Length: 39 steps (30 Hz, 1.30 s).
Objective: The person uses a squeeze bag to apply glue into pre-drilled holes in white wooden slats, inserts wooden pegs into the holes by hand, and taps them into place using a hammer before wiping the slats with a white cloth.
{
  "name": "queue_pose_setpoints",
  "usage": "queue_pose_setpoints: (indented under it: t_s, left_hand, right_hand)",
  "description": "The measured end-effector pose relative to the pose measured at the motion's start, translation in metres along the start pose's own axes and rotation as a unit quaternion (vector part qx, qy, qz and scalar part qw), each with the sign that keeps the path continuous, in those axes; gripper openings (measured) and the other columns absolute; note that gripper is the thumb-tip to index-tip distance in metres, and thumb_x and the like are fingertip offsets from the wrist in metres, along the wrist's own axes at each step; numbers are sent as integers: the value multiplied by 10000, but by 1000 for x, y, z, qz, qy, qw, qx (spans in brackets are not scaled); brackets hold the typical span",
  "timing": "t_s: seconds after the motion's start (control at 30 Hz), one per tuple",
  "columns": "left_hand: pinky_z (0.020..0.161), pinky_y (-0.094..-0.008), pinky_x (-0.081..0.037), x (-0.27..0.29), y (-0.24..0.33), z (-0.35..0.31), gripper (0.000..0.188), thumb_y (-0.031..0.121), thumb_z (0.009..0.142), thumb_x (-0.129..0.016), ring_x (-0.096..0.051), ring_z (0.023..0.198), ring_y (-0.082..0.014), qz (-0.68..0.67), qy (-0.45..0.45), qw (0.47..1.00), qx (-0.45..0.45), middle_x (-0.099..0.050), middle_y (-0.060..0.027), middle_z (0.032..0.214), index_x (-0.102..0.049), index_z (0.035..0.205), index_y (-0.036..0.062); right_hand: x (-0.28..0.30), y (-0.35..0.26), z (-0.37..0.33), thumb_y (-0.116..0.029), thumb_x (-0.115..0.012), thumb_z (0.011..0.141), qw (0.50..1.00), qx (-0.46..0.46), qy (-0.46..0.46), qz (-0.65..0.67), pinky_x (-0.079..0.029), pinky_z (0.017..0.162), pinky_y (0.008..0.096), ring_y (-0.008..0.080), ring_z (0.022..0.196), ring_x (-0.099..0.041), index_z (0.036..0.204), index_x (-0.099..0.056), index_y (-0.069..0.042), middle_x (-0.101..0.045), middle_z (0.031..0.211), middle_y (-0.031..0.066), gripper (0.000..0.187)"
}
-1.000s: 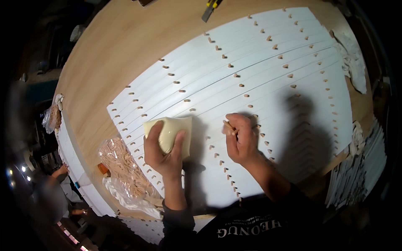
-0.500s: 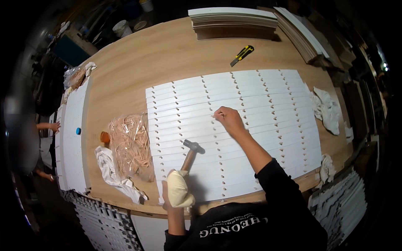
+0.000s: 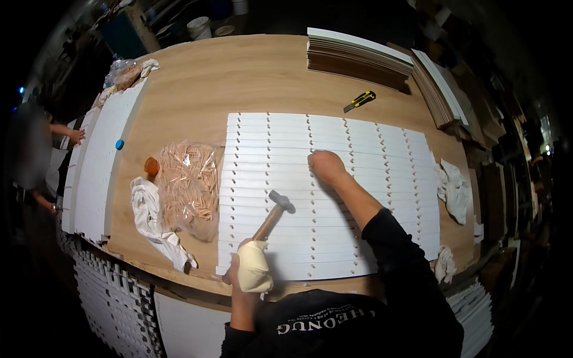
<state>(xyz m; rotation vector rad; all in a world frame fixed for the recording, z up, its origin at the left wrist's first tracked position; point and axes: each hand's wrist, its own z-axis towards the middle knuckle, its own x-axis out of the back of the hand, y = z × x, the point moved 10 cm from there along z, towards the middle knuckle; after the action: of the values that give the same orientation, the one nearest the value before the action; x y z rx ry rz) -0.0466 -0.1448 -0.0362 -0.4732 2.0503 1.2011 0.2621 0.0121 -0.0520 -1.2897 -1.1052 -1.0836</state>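
Observation:
My left hand (image 3: 234, 269) grips the wooden handle of a hammer (image 3: 266, 223), its metal head raised at a slant over white slats. A cream cloth pad (image 3: 254, 268) covers part of that hand. Ahead and to the right, my right hand (image 3: 327, 166) is closed, fingertips down at the third column of wooden dowels; whatever they pinch is hidden. The white slats (image 3: 286, 241) lie side by side as one panel, with short dowels standing up in several columns. Left of the panel lies a clear plastic bag of loose dowels (image 3: 190, 188).
A yellow-and-black utility knife (image 3: 360, 101) lies beyond the panel. Stacked boards (image 3: 358, 62) stand at the far right. White cloths (image 3: 149, 209) and an orange cap (image 3: 151, 166) lie left. Another person's hand (image 3: 77, 136) rests near white boards (image 3: 113, 125) with a blue cap (image 3: 119, 144).
The whole view has shifted and turned slightly. My right hand stays at the same dowel column, its fingers now curled more tightly. The hammer remains in my left hand over the panel.

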Motion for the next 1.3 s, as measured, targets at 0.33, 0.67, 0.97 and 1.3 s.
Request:
queue_pose_setpoints:
  t_s: [0.33, 0.67, 0.97, 1.3]
  left_hand:
    - [683, -352, -552, -3, -15, 56, 584, 446, 926, -502, -622, 853, -246, -180, -154, 971, 45, -575, -165, 1085, -379, 1306, 20]
    - [684, -335, -550, 1, -15, 48, 627, 480, 883, -558, -615, 829, -244, -170, -135, 974, 59, -582, -180, 1059, -397, 1273, 17]
    - [748, -410, -559, -40, -93, 27, 635, 438, 857, -585, -615, 954, -313, -238, -232, 921, 202, -552, -214, 1152, -406, 1290, 9]
    - [797, -493, -535, -35, -131, 21, 604, 415, 879, -538, -577, 1047, -349, -212, -212, 912, 280, -531, -229, 1215, -420, 1313, 11]
  right_hand:
    - [24, 20, -42, -287, -591, 847, 886, -259, 57, 380, -490, 796, 327, 239, 883, -664, 939, -658, -44, -696, 919, 138, 268]
    - [-8, 32, -30, -320, -616, 825, 916, -228, 18, 329, -473, 738, 329, 245, 796, -626, 872, -643, -30, -667, 835, 143, 294]
    - [14, 5, -66, -309, -611, 836, 875, -261, 75, 400, -490, 756, 313, 222, 859, -648, 978, -652, -49, -682, 915, 155, 299]
    - [2, 9, -68, -250, -642, 813, 919, -132, 171, 331, -480, 700, 318, 219, 751, -619, 934, -726, -151, -648, 816, 80, 177]
